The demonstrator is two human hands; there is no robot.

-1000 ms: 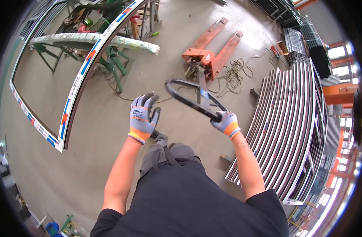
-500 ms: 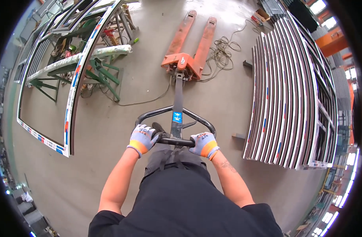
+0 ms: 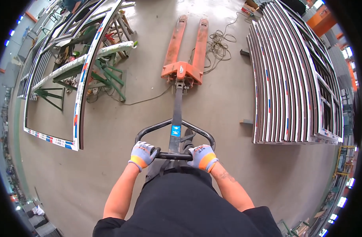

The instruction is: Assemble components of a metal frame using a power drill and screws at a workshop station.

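An orange pallet jack [image 3: 181, 70] stands on the floor ahead of me, its two bare forks pointing away. Its black loop handle [image 3: 173, 156] reaches back to my waist, with a blue label on the shaft. My left hand [image 3: 144, 155], in a grey glove with an orange cuff, is closed round the left part of the crossbar. In a matching glove, my right hand [image 3: 203, 157] wraps the right end of the same bar. One dark shoe [image 3: 188, 136] shows through the handle loop.
A tangled cable [image 3: 218, 49] lies right of the forks, and another line runs leftward across the floor. Many-layered window frames [image 3: 283, 87] stand stacked at the right. At the left, a large frame [image 3: 80, 91] leans by green trestles [image 3: 110, 77]. Part of a person [image 3: 71, 4] shows at far left.
Both hands keep their grip on the handle. The handle sits slightly lower in view and closer to my body. A different foot position shows, the shoe now right of the shaft.
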